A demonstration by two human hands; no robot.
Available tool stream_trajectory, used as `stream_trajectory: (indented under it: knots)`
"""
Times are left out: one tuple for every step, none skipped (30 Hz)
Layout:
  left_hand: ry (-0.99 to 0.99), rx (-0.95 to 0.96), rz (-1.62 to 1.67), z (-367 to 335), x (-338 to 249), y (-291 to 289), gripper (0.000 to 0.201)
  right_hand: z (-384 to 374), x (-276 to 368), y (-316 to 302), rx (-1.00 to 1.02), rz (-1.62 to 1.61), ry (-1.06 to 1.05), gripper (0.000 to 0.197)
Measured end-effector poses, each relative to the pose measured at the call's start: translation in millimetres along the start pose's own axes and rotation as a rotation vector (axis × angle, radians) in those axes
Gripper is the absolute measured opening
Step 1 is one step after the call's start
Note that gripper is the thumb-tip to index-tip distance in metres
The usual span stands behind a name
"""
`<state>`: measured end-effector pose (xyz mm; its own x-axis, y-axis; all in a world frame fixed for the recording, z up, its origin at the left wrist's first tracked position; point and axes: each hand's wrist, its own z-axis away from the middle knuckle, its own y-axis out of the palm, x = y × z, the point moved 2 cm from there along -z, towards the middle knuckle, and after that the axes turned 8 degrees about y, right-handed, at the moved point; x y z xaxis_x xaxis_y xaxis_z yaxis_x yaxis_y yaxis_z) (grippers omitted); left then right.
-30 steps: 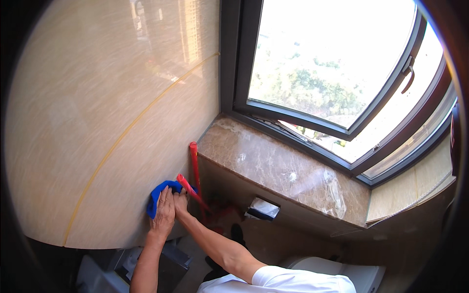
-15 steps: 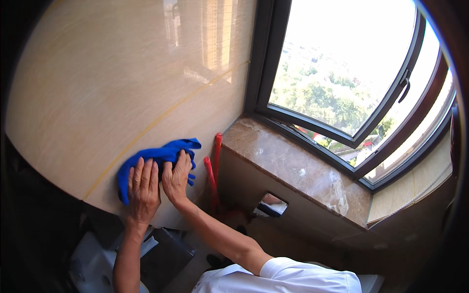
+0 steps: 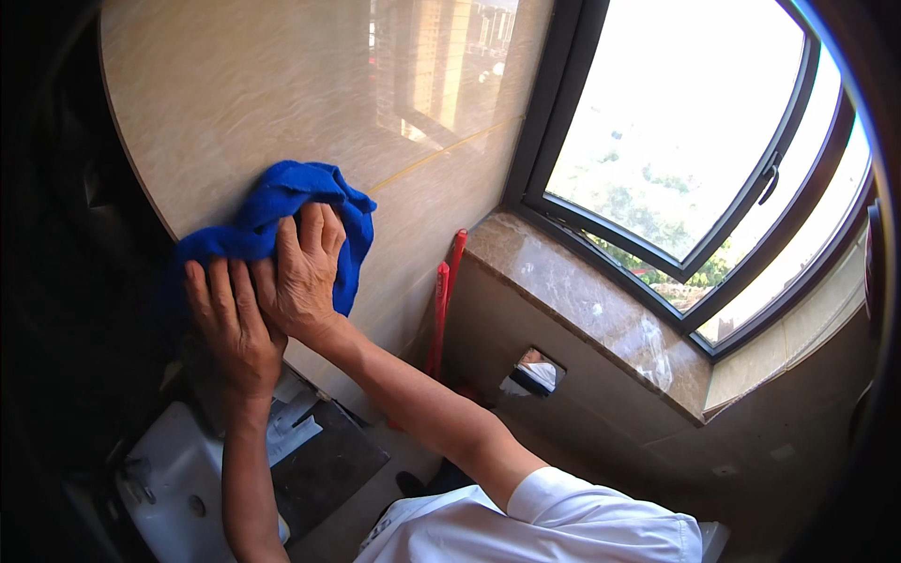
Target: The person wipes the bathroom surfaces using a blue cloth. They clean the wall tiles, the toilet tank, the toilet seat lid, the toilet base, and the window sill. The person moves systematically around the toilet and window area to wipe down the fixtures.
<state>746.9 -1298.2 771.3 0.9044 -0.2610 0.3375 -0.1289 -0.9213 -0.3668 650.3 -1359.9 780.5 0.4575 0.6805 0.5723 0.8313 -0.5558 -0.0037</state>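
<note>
A blue cloth [image 3: 286, 183] lies bunched against the left part of the glossy beige tiled wall [image 3: 216, 103], near its left edge. On its lower left part my left hand [image 3: 239, 333] rests with fingers stretched out and slightly apart. My right hand [image 3: 308, 267] sits just above and to the right, its thumb side close against the left hand. Its fingers are bent into the cloth, which folds around them, so the right fingertips are partly hidden.
Two red handles [image 3: 441, 310] lean in the corner beside the brown marble sill [image 3: 563, 281]. The dark-framed window [image 3: 690, 267] stands ajar. A shiny paper holder [image 3: 537, 372] is fixed below the sill. A white basin [image 3: 178, 460] and a dark slab [image 3: 328, 460] are at lower left.
Both hands and the blue cloth have moved up and left along the wall, toward its left edge. The view has shifted, and more of the white basin shows.
</note>
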Motion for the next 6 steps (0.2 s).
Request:
stream_trajectory:
  knots:
    - [-0.009,0.018,0.015,8.1,-4.2,5.8,0.049,8.2,-6.2,-1.8,-0.017,0.019,-0.002,0.05]
    - [0.003,0.013,0.021,16.5,-8.9,14.3,0.048,19.6,-17.4,-3.6,-0.002,0.06,0.024,0.05]
    - [0.001,0.062,-0.009,27.4,-10.5,17.3,0.048,31.0,-25.8,-2.3,0.012,0.08,0.05,0.051]
    - [0.011,0.101,-0.035,39.8,-13.2,21.1,0.047,42.7,-33.7,-2.2,0.019,0.097,0.062,0.052]
    - [0.021,0.144,-0.065,56.9,-15.0,27.9,0.047,57.9,-44.1,1.5,0.062,0.087,0.121,0.057]
    - [0.005,0.112,-0.029,72.8,-24.7,40.8,0.047,68.8,-59.1,-3.9,0.098,0.105,0.17,0.062]
